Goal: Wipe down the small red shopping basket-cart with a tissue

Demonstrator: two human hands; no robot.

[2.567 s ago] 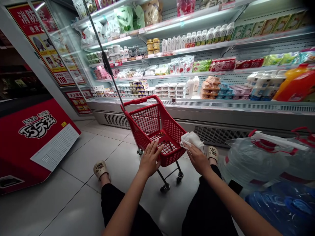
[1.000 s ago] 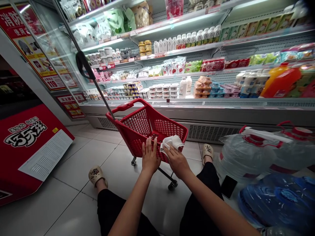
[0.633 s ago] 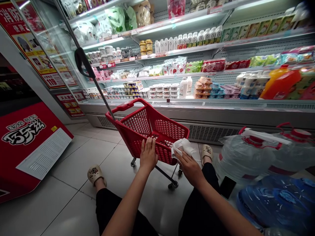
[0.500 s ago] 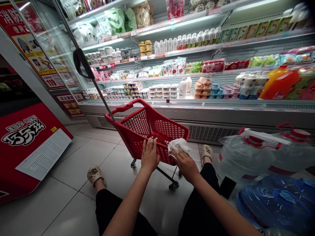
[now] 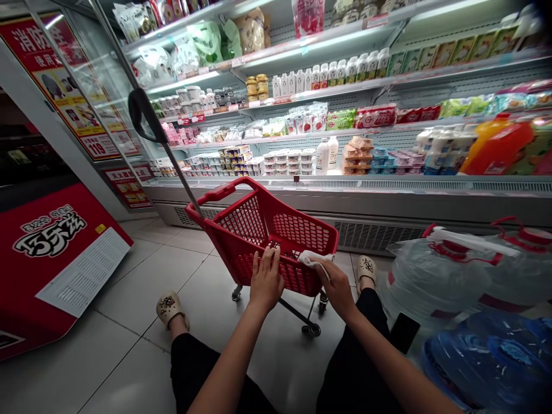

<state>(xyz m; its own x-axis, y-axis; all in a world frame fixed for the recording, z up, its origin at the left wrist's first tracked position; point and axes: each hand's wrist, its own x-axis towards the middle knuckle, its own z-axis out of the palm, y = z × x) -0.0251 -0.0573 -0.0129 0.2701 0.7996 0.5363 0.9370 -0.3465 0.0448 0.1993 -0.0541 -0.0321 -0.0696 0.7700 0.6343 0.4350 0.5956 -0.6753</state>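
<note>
In front of me stands a red plastic shopping basket cart [image 5: 244, 227] on small wheels, with perforated walls. My left hand [image 5: 266, 280] lies with its fingers stretched and spread against the near side, fingertips at the rim. My right hand [image 5: 336, 287] grips a white cloth [image 5: 311, 259] and presses it on the rim near the cart's right corner. Part of the cloth is hidden under the fingers. A long metal pole with a black handle [image 5: 146, 115] rises at the cart's left end.
Behind the cart runs a refrigerated display [image 5: 366, 201] stocked with dairy and drinks. Large water bottles [image 5: 444, 270] and a blue-wrapped bottle pack [image 5: 495, 356] stand at the right, beside a black phone [image 5: 404, 332]. A red cabinet [image 5: 64, 253] is at the left. My legs flank the cart.
The right hand has moved slightly right with the cloth, which now lies flatter along the rim. The left hand's fingers have spread a little. The cart's right end appears shifted slightly right.
</note>
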